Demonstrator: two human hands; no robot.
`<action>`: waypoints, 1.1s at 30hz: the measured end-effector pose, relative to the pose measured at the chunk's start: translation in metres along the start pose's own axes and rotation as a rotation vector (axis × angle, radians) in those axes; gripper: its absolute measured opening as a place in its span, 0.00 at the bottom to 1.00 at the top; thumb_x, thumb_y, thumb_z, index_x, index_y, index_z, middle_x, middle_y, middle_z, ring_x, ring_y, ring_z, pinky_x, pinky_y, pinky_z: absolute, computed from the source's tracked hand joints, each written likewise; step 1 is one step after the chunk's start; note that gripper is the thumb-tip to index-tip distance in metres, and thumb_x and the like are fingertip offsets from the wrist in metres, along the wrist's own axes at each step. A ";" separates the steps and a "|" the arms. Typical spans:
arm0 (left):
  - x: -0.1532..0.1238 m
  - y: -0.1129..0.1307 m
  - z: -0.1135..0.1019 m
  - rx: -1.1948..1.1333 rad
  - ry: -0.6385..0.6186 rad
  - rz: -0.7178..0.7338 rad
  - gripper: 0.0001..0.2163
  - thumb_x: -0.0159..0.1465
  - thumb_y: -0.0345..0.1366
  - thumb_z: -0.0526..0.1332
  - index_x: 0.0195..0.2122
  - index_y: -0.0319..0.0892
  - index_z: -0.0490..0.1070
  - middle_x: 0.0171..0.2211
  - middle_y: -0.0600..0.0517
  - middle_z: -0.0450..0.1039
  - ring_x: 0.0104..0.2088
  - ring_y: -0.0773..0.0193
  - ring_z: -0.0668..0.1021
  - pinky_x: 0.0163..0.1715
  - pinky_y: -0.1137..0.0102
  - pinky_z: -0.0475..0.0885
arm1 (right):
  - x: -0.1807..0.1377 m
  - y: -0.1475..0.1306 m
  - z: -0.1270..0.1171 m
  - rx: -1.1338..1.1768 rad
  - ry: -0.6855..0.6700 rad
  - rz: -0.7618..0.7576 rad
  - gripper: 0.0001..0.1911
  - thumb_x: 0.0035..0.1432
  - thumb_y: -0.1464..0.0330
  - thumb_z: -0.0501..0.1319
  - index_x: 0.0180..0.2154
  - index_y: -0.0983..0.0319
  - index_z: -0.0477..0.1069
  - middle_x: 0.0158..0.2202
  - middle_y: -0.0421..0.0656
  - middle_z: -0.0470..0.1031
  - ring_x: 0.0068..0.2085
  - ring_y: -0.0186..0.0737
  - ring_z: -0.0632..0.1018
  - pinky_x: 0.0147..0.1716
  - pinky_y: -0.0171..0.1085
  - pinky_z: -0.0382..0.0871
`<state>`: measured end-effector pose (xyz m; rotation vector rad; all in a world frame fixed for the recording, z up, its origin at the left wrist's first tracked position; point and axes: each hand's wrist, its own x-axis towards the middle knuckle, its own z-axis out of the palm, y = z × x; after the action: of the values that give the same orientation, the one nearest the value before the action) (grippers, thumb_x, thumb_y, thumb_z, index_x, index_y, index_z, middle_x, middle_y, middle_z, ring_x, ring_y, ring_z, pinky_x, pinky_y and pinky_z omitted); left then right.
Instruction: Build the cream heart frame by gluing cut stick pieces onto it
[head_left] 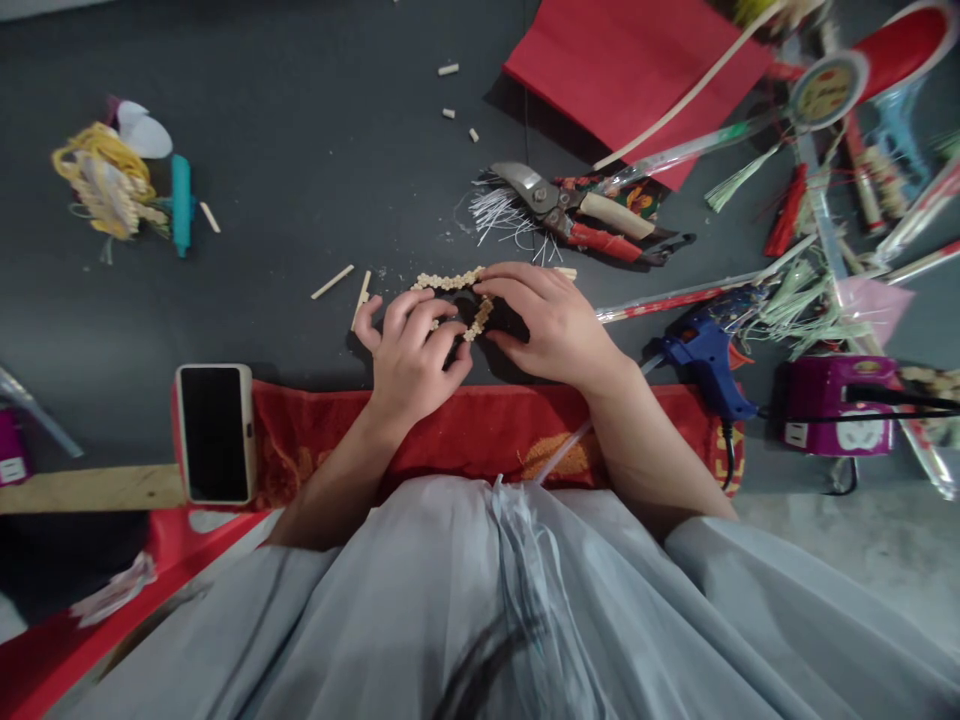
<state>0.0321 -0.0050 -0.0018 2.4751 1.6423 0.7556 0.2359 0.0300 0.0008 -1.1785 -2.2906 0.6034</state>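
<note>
A loop of small beige stick pieces, joined in a cluster pattern, lies on the dark table between my hands. Its lower left part is hidden under my left hand, whose curled fingers grip that side. From the right, my right hand holds the loop's upper right corner with its fingertips, the thumb lower down beside it. Two thin loose sticks rest just left of my left hand. Above my right hand lie pruning shears with red and cream handles, beside a bundle of white threads.
A blue glue gun and a purple power block with a black cable are at right. Red paper, a ribbon spool and tassels crowd the upper right. A phone sits left on a red towel; yellow cord lies upper left.
</note>
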 end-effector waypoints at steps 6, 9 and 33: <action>0.000 0.000 0.000 -0.013 0.003 -0.019 0.01 0.61 0.35 0.64 0.34 0.49 0.74 0.43 0.54 0.80 0.54 0.51 0.76 0.62 0.45 0.53 | -0.001 -0.009 -0.011 0.001 0.029 0.015 0.15 0.58 0.71 0.60 0.48 0.62 0.73 0.57 0.53 0.76 0.54 0.52 0.77 0.52 0.48 0.68; 0.000 0.001 0.000 0.012 0.041 0.021 0.01 0.62 0.35 0.63 0.35 0.49 0.73 0.43 0.55 0.80 0.54 0.53 0.77 0.61 0.49 0.54 | -0.004 -0.017 -0.026 -0.047 -0.022 0.057 0.11 0.62 0.70 0.58 0.44 0.62 0.76 0.48 0.52 0.79 0.48 0.49 0.78 0.47 0.45 0.69; 0.000 -0.001 0.001 -0.016 0.000 -0.001 0.02 0.62 0.37 0.62 0.36 0.50 0.72 0.45 0.57 0.79 0.55 0.54 0.76 0.62 0.50 0.51 | -0.010 -0.037 -0.017 -0.315 -0.164 0.040 0.16 0.67 0.68 0.53 0.36 0.57 0.81 0.24 0.40 0.78 0.23 0.34 0.69 0.26 0.37 0.48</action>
<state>0.0316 -0.0049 -0.0028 2.4631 1.6314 0.7661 0.2285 0.0053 0.0336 -1.3646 -2.5767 0.3726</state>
